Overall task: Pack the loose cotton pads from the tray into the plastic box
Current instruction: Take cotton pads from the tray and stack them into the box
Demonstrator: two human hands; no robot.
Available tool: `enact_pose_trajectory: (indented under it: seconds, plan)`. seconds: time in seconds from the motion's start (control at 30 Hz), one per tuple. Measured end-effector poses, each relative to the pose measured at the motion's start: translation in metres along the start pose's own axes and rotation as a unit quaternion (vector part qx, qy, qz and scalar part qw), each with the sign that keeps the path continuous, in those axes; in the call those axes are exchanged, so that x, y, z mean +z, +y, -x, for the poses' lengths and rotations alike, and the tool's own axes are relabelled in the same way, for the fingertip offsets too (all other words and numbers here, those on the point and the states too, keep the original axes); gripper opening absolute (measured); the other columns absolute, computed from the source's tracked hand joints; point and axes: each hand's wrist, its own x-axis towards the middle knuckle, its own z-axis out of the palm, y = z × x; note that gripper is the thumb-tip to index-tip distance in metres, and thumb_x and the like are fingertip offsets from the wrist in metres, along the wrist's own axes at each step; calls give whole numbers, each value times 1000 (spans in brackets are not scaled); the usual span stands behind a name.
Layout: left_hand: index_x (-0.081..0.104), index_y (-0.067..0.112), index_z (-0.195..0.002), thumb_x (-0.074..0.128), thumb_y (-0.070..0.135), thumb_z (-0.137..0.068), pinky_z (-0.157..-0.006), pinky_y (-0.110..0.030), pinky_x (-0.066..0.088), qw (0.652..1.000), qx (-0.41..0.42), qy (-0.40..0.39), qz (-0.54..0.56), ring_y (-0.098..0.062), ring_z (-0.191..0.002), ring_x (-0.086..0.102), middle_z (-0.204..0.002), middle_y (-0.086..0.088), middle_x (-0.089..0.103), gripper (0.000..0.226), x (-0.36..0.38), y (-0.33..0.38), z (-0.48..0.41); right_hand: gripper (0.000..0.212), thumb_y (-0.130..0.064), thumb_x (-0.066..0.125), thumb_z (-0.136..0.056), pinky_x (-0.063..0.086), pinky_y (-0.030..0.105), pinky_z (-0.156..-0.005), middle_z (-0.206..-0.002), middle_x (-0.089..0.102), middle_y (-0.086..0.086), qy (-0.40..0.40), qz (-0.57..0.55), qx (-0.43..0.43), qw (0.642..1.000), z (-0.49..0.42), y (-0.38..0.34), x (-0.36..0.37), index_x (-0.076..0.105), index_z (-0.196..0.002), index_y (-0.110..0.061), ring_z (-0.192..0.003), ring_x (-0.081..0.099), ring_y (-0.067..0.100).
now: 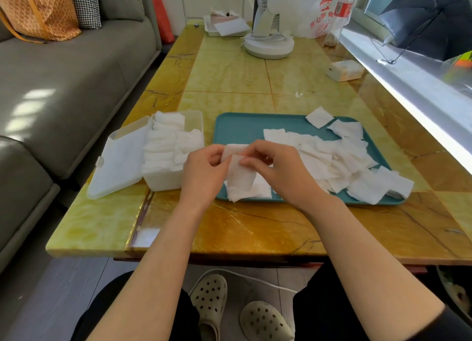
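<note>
- While the left hand [204, 172] and the right hand [278, 172] meet above the near left corner of the tray [237, 128], they pinch a small stack of pads [240, 177] between curled fingers and thumbs, one hand at each side.
- A heap of loose pads [332, 156] covers the tray's right half, and some spill over its near right corner onto the table [229, 72].
- One single pad [319, 117] rests on the tray's far rim.
- Just left of the tray, the plastic box [166, 179] stands near the table's left edge, its lid [120, 162] flipped open to the left.
- Rows of packed pads [163, 149] fill most of the box; its far right corner looks bare.
- At the table's far end stands a white fan [268, 47], and a tissue pack [344, 71] lies near the right edge.
</note>
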Motion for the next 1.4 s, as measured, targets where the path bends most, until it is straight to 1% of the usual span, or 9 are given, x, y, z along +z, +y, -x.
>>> enact_pose_trajectory:
  seconds: [0.3, 0.53, 0.7, 0.83, 1.0, 1.07, 1.2, 1.3, 1.4]
  plan:
    - [67, 35, -87, 57, 21, -94, -77, -29, 57, 997, 16, -74, 0, -6, -83, 70, -87, 8, 74, 19, 5, 8, 7, 4, -15, 66, -87, 39, 7, -61, -71, 56, -15, 57, 14, 29, 998, -1, 6, -1, 62, -85, -14, -67, 50, -9]
    - [70, 30, -87, 55, 21, -96, -83, -42, 56, 996, 4, -86, -17, -13, -85, 69, -87, 1, 74, 19, 3, 11, 10, 7, -17, 64, -87, 40, 8, -71, -85, 57, -6, 78, 51, 16, 996, -4, 11, 3, 58, -85, -17, -80, 51, -2]
    - [70, 11, -82, 49, 29, -98, -88, -51, 50, 997, -29, -77, 0, -28, -88, 64, -94, -20, 68, 31, 4, 14, 10, 9, -14, 65, -87, 38, 7, -64, -75, 56, -10, 60, 2, 42, 997, -3, 9, 2, 57, -83, -14, -68, 49, -8]
    - [71, 27, -83, 62, 34, -90, -87, -43, 55, 996, -20, -91, -2, -17, -86, 69, -85, -2, 74, 14, 3, 15, 12, 8, -11, 62, -89, 38, 8, -64, -77, 54, -10, 67, -24, 43, 997, -3, 8, 4, 56, -86, -15, -69, 49, -8]
    - [65, 25, -85, 65, 19, -89, -83, -43, 55, 999, -7, 2, -37, -19, -87, 67, -89, -4, 72, 7, 1, 5, 5, 7, -10, 51, -96, 42, 8, -63, -84, 57, -6, 93, -31, 73, 993, -5, 11, 6, 54, -99, -15, -72, 54, 1]
    - [64, 19, -86, 63, 18, -90, -73, -36, 52, 998, 2, 43, -39, -18, -80, 64, -83, -2, 69, 4, -2, 3, 2, 12, -11, 52, -95, 41, 9, -72, -97, 62, -2, 50, 49, 73, 995, -6, 17, 7, 58, -106, -14, -80, 54, 4]
    - [61, 17, -83, 61, 16, -90, -59, -22, 43, 995, 18, 79, -58, -6, -66, 55, -72, 7, 61, 7, -4, 0, 0, 40, -24, 60, -91, 36, 23, -94, -127, 55, -3, -129, 203, 79, 967, -5, 23, 17, 52, -129, -20, -112, 49, 13]
    - [60, 14, -84, 61, 17, -90, -59, -23, 42, 994, 19, 78, -70, -6, -65, 53, -71, 7, 59, 7, -4, -1, 0, 46, -24, 63, -88, 34, 26, -92, -125, 55, 0, -167, 267, 62, 947, -6, 22, 25, 49, -132, -20, -116, 43, 17]
    - [60, 14, -84, 61, 17, -90, -61, -27, 44, 994, 20, 74, -71, -10, -67, 54, -71, 6, 60, 7, -4, -1, -1, 36, -27, 63, -88, 33, 26, -86, -116, 56, 3, -155, 302, 44, 940, -7, 20, 27, 57, -122, -18, -109, 44, 20]
